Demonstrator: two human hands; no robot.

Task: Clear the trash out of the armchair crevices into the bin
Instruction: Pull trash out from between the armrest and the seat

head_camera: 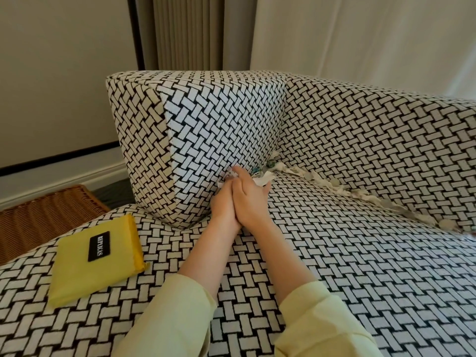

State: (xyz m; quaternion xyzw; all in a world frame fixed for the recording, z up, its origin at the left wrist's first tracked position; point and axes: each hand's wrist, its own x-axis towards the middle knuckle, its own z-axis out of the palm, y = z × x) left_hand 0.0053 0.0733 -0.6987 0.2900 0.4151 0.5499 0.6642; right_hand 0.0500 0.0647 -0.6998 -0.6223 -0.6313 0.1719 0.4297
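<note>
The armchair (347,266) is covered in a black-and-white woven pattern. White paper scraps and round grey bits, the trash (342,189), line the crevice between seat and backrest, and more scraps (265,173) sit in the corner by the left armrest (219,124). My left hand (223,203) and my right hand (251,199) lie side by side, palms together, at the armrest crevice. Their fairly straight fingers enclose white paper scraps that poke out at the fingertips. The wicker bin (46,215) stands on the floor to the left of the chair.
A flat yellow pouch (98,258) with a black label lies on the front left of the seat. Behind the chair are a wall, a ribbed panel (188,32) and a pale curtain (360,34). A white skirting board runs along the floor on the left.
</note>
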